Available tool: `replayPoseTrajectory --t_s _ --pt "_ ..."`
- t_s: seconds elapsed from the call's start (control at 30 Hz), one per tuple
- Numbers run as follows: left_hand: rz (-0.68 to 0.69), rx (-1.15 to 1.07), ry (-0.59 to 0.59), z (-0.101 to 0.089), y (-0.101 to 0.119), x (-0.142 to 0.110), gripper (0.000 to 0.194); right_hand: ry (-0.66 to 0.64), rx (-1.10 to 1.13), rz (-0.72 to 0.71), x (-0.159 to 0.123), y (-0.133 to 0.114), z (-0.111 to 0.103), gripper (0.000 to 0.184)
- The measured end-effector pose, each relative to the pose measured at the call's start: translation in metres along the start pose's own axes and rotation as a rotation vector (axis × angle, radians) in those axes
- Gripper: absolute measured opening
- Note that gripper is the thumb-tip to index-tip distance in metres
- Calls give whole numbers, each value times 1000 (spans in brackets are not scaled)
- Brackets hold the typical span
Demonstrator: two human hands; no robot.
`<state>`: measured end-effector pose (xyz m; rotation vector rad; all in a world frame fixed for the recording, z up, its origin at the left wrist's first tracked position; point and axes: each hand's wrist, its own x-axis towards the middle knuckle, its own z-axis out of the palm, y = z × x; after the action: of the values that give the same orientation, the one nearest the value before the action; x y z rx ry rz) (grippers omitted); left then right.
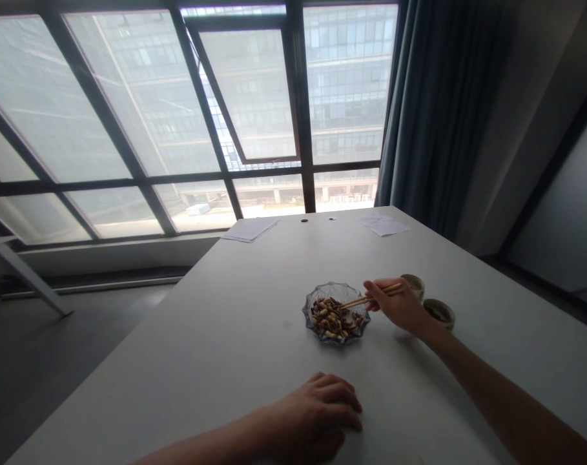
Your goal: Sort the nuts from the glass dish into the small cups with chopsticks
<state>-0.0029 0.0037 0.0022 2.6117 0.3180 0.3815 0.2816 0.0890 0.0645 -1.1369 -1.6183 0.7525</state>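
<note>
A scalloped glass dish [310, 306] of mixed nuts or beans sits near the middle of the white table [235, 323]. My right hand [397, 306] is closed on a pair of wooden chopsticks [365, 299], whose tips reach over the dish's right side. Just behind and right of that hand stand two small round cups, one [414, 284] farther and one [440, 312] nearer. My left hand [317, 413] rests palm down on the table near the front edge, fingers loosely curled, holding nothing.
Sheets of paper lie at the table's far edge, one stack [250, 229] on the left and one sheet [384, 225] on the right. Large windows [177, 116] and a dark curtain [433, 116] stand behind. Another table's leg [26, 274] shows at far left.
</note>
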Motion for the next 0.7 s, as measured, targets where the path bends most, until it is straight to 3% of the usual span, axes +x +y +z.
replayPoseTrajectory --t_s 0.2,0.47,0.57,0.7 --pt "-7 13 -18 -1 1 0 37 154 -2 11 3 -23 -22 57" --pt "-10 -1 -8 -2 2 0 38 473 -122 11 12 -39 -85 51" --pt "-9 -4 -5 -1 2 0 39 469 -152 47 13 -38 -97 49" --pt "-9 -4 -2 -1 2 0 40 425 -138 89 13 -36 -96 47"
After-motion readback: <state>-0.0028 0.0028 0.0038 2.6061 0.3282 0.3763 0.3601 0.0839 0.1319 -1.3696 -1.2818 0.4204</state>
